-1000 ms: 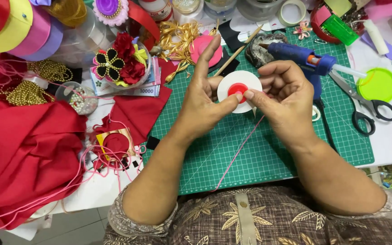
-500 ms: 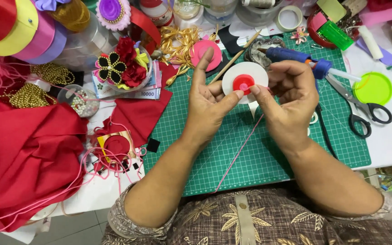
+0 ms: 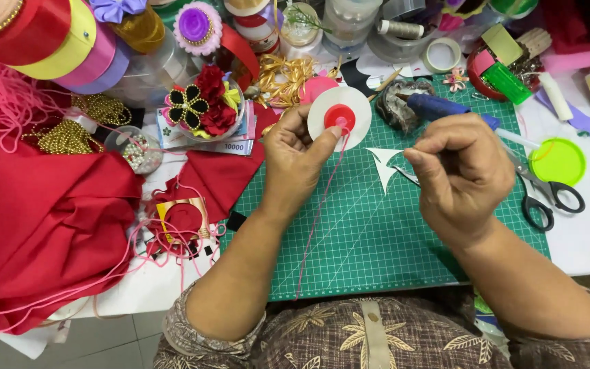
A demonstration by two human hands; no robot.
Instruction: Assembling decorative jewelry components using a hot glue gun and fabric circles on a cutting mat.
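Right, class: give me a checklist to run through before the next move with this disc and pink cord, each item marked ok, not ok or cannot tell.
1. Left hand grips the white disc: ok.
2. Thumb pins the pink cord at the red centre: ok.
3. Right hand holds the cord's other end: cannot tell.
4. Cord hangs untangled over the green mat: ok.
5. Scissors lie within reach: ok.

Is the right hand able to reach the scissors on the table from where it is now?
Probably yes. The right hand hovers over the green cutting mat, and the scissors lie just beside it in the open, with nothing between them. The fingers look pinched together, so they must open first.
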